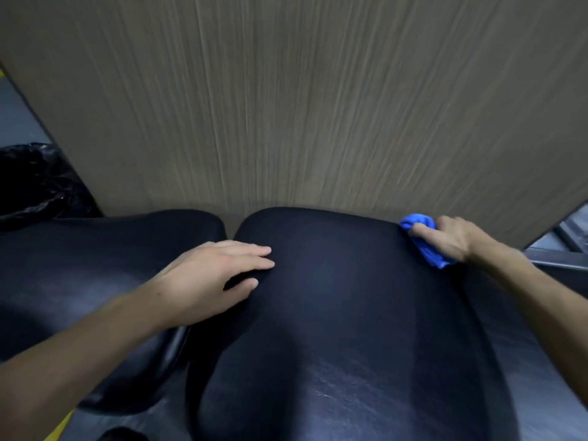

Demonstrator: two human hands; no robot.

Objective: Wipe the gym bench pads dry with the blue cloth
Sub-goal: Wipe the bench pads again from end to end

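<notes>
Wiping looks underway: right hand (pixel 451 238) presses the bunched blue cloth (pixel 421 238) at the large pad's (pixel 334 313) upper-right edge; left hand (pixel 210 278) flat, empty; smaller left pad (pixel 79 265) probably remains.

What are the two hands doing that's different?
The right hand is curled over the bunched blue cloth, pressing it on the far right edge of the big black pad; the left hand holds nothing. The left hand lies flat with fingers spread, near the gap between the big pad and the smaller pad; the right hand sits farther away, by the wooden wall. Both are bare and touch the big pad.
</notes>
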